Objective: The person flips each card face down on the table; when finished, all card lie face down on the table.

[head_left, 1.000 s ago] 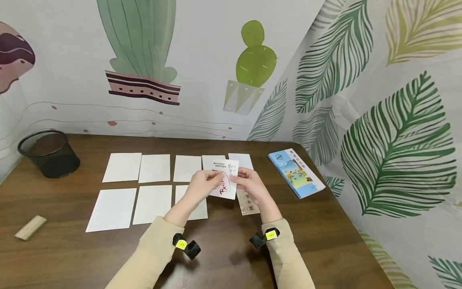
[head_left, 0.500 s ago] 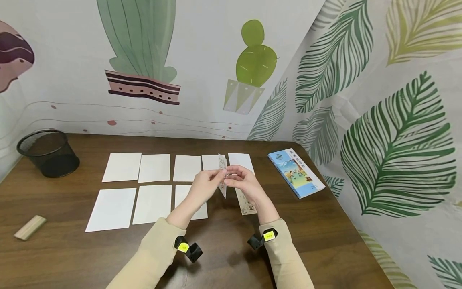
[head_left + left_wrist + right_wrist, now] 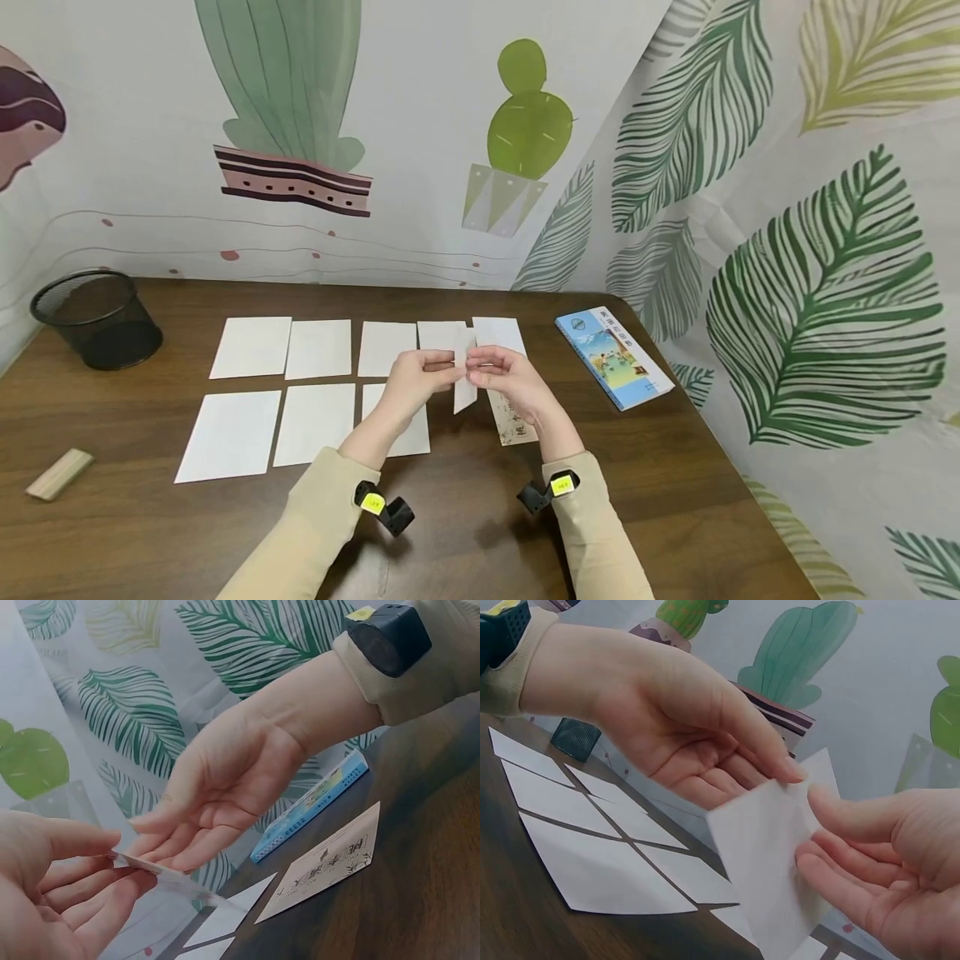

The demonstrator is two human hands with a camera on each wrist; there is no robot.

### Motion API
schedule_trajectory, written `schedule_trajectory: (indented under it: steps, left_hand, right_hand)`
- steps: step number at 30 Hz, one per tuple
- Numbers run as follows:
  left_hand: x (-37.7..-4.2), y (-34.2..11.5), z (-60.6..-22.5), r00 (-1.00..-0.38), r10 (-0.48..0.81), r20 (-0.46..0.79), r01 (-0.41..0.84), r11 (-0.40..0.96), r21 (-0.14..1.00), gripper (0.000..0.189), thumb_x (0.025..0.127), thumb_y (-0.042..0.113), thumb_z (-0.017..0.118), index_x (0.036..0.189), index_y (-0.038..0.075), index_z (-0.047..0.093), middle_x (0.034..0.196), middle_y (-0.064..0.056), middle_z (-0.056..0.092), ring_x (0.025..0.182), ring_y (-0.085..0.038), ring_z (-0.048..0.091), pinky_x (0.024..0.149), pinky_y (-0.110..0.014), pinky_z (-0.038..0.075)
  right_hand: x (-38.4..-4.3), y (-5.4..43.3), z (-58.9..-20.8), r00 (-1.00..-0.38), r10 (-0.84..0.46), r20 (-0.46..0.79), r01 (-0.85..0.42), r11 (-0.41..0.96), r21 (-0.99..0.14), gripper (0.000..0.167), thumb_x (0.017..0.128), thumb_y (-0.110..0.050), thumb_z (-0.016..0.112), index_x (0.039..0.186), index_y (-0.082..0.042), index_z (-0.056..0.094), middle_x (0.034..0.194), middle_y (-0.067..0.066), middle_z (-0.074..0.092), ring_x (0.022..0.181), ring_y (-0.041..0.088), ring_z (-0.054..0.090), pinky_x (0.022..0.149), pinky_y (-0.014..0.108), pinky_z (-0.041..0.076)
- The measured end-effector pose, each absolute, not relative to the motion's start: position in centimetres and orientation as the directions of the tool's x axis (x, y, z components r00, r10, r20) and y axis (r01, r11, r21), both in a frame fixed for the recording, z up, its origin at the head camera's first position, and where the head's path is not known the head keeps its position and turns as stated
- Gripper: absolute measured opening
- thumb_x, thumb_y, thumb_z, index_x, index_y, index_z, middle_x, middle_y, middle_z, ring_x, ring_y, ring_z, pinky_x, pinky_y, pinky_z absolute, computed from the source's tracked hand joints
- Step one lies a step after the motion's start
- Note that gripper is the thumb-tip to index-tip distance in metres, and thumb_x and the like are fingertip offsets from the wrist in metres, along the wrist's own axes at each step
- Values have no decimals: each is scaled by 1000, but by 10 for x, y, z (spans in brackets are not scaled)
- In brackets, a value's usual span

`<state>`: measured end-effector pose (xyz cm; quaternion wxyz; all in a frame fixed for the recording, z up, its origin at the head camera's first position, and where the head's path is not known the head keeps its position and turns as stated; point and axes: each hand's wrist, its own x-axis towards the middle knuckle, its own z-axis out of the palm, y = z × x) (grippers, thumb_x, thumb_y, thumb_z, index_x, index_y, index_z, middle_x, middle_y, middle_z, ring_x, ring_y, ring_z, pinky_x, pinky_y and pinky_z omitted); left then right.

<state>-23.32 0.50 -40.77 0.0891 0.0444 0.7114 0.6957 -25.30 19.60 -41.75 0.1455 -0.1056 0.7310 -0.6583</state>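
A small white card is held up almost edge-on between the two hands. My left hand pinches it between thumb and fingers, as the left wrist view also shows at the card's edge. The fingertips of my right hand rest lightly at the card from the other side, thumb and fingers loosely bent. In the right wrist view the card turns a blank face to the camera. Below the right hand lies a beige printed card, partly covered in the head view.
Two rows of blank white cards, such as one at front left, lie on the brown table. A blue-and-white book lies at right. A black mesh holder and a wooden block stand or lie at left.
The held card's printed face, with red lettering, was visible a second ago. It has turned through edge-on, and a blank side now shows. The right fingers have loosened their pinch.
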Motion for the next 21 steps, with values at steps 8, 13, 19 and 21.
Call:
schedule_trajectory:
  steps: [8, 13, 19, 21]
  left_hand:
    - [-239, 0, -419, -961, 233, -151, -144, 44, 989, 39, 90, -1, 61, 123, -20, 54, 119, -33, 62, 99, -30, 69, 86, -35, 59]
    - [-242, -3, -429, -937, 262, -232, -214, 96, 972, 38, 88, -4, 61, 121, -22, 53, 116, -33, 61, 91, -24, 68, 81, -31, 60]
    - [-244, -7, -437, -906, 272, -323, -275, 200, 940, 44, 89, -7, 59, 128, -23, 45, 126, -35, 52, 97, -34, 68, 78, -28, 60]
    - [-244, -8, -439, -900, 275, -337, -278, 232, 932, 45, 89, -7, 60, 128, -23, 45, 125, -35, 53, 96, -34, 69, 77, -27, 60]
  right_hand:
    - [-259, 206, -429, -969, -176, -174, 154, 122, -981, 40, 91, 3, 61, 128, 14, 52, 101, 4, 64, 87, 6, 63, 84, 22, 57]
    - [-262, 211, -435, -968, -127, -219, 189, 210, -959, 38, 91, 0, 63, 126, 11, 55, 107, 12, 65, 84, 6, 63, 83, 23, 57]
    - [-264, 213, -440, -968, -103, -229, 190, 295, -936, 36, 89, -1, 66, 123, 8, 59, 112, 18, 66, 83, 7, 62, 79, 23, 55]
    - [-264, 214, -443, -970, -100, -221, 177, 331, -927, 35, 88, -1, 68, 121, 8, 61, 113, 20, 66, 84, 9, 63, 77, 23, 55]
